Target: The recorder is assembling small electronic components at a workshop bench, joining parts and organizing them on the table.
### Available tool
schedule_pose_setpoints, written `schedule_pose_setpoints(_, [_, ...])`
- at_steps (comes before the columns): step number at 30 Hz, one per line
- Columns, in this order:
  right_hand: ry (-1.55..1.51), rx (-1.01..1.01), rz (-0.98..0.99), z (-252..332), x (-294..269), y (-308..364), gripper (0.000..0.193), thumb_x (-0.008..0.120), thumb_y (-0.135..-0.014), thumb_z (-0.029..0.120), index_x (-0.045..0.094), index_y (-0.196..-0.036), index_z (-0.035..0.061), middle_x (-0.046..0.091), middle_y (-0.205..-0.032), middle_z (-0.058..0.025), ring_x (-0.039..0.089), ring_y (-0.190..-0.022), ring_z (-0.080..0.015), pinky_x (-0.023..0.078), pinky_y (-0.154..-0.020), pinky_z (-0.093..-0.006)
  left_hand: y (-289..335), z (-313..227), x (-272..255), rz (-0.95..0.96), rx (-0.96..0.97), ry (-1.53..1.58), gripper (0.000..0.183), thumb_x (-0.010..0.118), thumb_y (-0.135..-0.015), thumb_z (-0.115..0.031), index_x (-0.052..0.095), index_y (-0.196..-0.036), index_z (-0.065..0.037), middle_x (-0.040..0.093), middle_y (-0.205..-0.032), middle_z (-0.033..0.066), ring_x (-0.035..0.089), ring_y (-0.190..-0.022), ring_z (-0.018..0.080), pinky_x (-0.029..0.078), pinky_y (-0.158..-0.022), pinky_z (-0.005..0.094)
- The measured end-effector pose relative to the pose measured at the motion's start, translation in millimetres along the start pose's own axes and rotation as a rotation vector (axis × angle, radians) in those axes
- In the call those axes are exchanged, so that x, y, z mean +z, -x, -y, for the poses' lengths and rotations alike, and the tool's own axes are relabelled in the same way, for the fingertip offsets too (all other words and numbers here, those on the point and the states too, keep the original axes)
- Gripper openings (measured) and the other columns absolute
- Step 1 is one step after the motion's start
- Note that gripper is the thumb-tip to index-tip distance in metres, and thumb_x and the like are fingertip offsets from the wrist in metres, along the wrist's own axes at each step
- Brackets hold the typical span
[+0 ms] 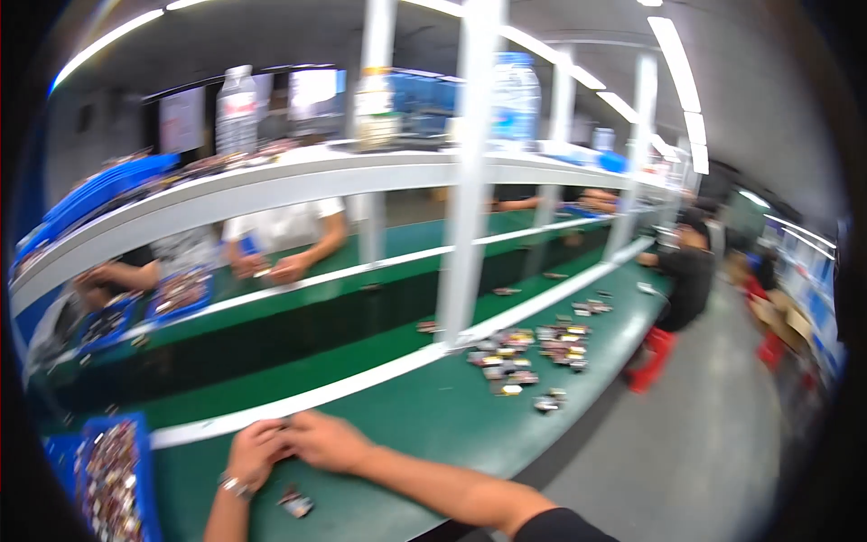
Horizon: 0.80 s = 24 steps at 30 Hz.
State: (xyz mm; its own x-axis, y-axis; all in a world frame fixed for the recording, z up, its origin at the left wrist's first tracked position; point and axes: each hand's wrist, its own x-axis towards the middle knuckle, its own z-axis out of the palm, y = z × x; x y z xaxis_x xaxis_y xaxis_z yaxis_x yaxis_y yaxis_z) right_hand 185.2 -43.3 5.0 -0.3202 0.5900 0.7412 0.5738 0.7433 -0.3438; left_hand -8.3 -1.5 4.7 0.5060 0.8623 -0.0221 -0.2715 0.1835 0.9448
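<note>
My left hand, with a metal band at its wrist, and my right hand meet over the near edge of the green bench. Their fingers are closed together around something small and dark, mostly hidden by the fingers and blurred. Just below them on the bench lies a small metallic and dark part. To the left of my left hand stands a blue bin filled with many small shiny parts.
Heaps of small parts lie on the green bench to the right. Beyond a white rail runs a green conveyor. White posts hold a shelf with bottles. Co-workers sit across and farther right, near a red stool.
</note>
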Motion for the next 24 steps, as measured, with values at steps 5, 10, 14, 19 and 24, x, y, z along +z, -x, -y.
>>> schedule_pose_setpoints(5, [-0.015,0.056,0.016,-2,-3,-1,0.022,0.064,-0.081,0.01,0.059,-0.103,0.0092,0.054,-0.094,-0.0083,0.058,-0.089,-0.0282,0.052,-0.072,-0.0386,-8,15,-7,-0.025,0.051,-0.058,0.028,0.059,-0.093,-0.012,0.052,-0.118,-0.001,0.066,-0.098,0.0111,0.068,-0.086,0.0206,0.06,-0.074,0.0325])
schedule_pose_setpoints(10, [0.011,0.058,-0.071,-7,-10,3,0.02,0.065,-0.079,0.007,0.054,-0.095,0.0037,0.051,-0.096,-0.0111,0.057,-0.088,-0.0298,0.051,-0.07,-0.0387,-15,18,15,-0.024,0.086,-0.025,0.031,0.056,-0.098,-0.025,0.054,-0.119,-0.003,0.064,-0.099,0.0084,0.068,-0.085,0.0193,0.059,-0.076,0.0328])
schedule_pose_setpoints(14, [0.002,0.059,-0.092,-6,-13,-3,0.019,0.066,-0.078,0.007,0.054,-0.092,0.0041,0.051,-0.098,-0.0112,0.057,-0.088,-0.0307,0.051,-0.071,-0.0394,-10,17,12,-0.003,0.123,-0.017,0.036,0.058,-0.096,-0.025,0.052,-0.124,-0.002,0.064,-0.106,0.0102,0.068,-0.092,0.0204,0.059,-0.081,0.0346])
schedule_pose_setpoints(19, [-0.058,0.096,-0.004,-5,-18,-9,0.021,0.066,-0.078,0.013,0.064,-0.097,0.0056,0.054,-0.113,-0.0175,0.058,-0.101,-0.0357,0.05,-0.084,-0.0408,0,6,13,0.026,0.089,-0.04,0.04,0.061,-0.092,-0.01,0.05,-0.126,0.006,0.063,-0.116,0.0161,0.065,-0.101,0.0243,0.058,-0.086,0.0376])
schedule_pose_setpoints(24, [-0.042,0.059,0.144,-12,-42,-2,0.017,0.073,-0.076,0.011,0.065,-0.091,0.0098,0.055,-0.115,-0.0119,0.054,-0.108,-0.0321,0.047,-0.091,-0.0409,-8,9,29,0.062,0.011,-0.04,0.034,0.054,-0.097,-0.01,0.049,-0.128,0.004,0.061,-0.116,0.015,0.064,-0.106,0.025,0.056,-0.093,0.0419])
